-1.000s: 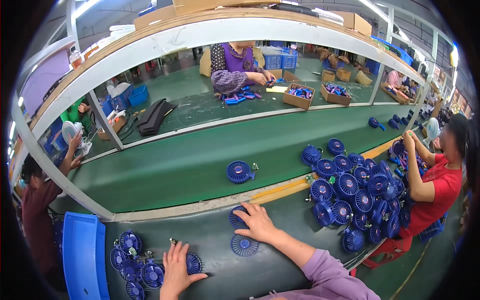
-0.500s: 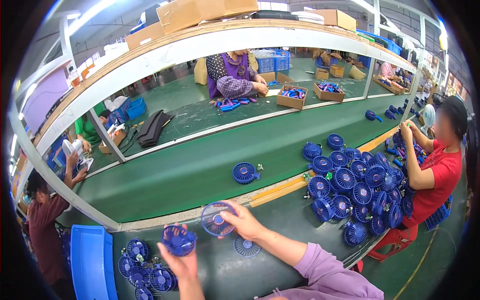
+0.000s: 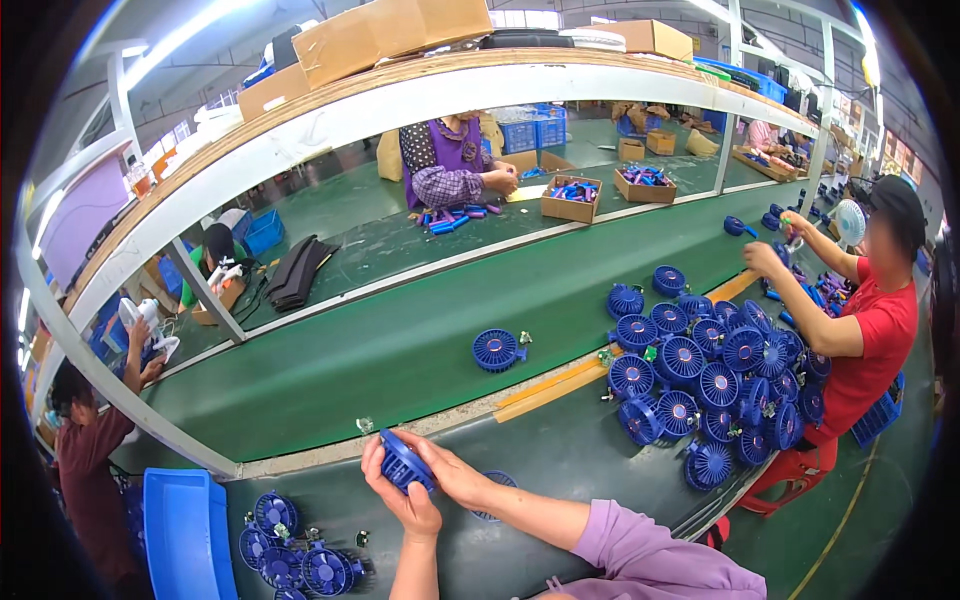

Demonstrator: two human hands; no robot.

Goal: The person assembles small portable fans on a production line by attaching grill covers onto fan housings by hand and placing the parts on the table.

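Note:
In front of me a blue fan head (image 3: 404,462) is held on edge between both hands. My left hand (image 3: 398,497) wraps it from the left and below, fingers closed on its rim. My right hand (image 3: 452,474) presses its far right side, with some fingertips hidden behind it. A small circuit board (image 3: 365,426) shows just beyond the fan head; whether a wire joins them I cannot tell. Partly under my right forearm, a round blue grille (image 3: 500,482) lies on the dark table. Several fan heads with blades (image 3: 328,570) lie left of my hands.
A blue bin (image 3: 185,530) stands at the left. To the right is a large heap of blue fan heads (image 3: 718,385), near a co-worker in red (image 3: 880,340). Beyond the table runs a green conveyor belt (image 3: 400,375) carrying a fan head (image 3: 497,350). A white-framed shelf (image 3: 480,75) spans above it.
My right hand has brought the separate round grille to the fan part in my left hand. Both hands now meet around one fan head, turned on edge. The view has shifted slightly.

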